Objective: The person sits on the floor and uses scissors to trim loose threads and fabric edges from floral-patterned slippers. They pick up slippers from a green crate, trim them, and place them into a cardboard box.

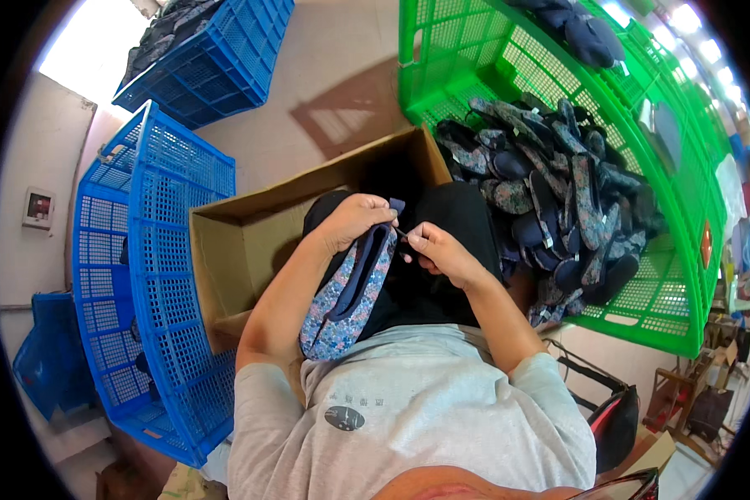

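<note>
A blue floral cloth shoe (348, 302) with a dark navy lining hangs aslant over my lap, its opening turned up to the right. At its upper end my left hand (360, 221) grips the edge, fingers closed on it near a small navy tab. Close beside that edge, my right hand (442, 252) is closed in a pinch. Something thin and dark shows between the two hands at the fingertips; it is too small to name. Behind and around my knees stands an open cardboard box (225, 262), its inside partly hidden by my legs.
To my right a large green crate (671, 321) holds a heap of floral shoes (587, 200), with another green crate beyond. An upright blue crate (183, 242) stands at my left. Farther off, a blue crate (233, 62) carries dark floral pieces. A dark bag (617, 429) lies at lower right.
</note>
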The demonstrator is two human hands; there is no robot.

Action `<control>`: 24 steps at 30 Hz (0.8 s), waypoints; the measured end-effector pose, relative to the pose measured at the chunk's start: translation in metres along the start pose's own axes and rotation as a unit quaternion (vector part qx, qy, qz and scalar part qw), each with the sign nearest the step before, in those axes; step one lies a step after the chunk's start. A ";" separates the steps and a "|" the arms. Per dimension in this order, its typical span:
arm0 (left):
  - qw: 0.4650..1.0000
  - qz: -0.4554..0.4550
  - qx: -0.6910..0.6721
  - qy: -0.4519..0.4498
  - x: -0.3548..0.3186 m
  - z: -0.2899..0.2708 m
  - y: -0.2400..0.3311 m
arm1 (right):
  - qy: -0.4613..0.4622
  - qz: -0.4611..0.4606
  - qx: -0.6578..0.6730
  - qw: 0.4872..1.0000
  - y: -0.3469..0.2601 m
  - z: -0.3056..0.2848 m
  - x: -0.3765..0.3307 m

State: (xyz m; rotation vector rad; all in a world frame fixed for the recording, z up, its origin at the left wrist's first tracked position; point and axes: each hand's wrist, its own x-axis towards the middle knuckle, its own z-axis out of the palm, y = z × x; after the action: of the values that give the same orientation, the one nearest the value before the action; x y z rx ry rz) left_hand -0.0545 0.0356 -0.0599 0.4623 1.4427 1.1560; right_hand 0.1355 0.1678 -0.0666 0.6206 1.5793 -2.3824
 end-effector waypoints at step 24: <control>0.997 -0.027 -0.067 0.035 -0.013 0.018 0.003 | -0.024 0.012 -0.023 0.999 -0.001 0.007 0.011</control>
State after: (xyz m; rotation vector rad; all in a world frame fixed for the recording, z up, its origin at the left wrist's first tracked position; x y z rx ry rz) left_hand -0.0359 0.0334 -0.0479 0.2896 1.4193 1.2265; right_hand 0.1234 0.1627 -0.0687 0.5661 1.5931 -2.3177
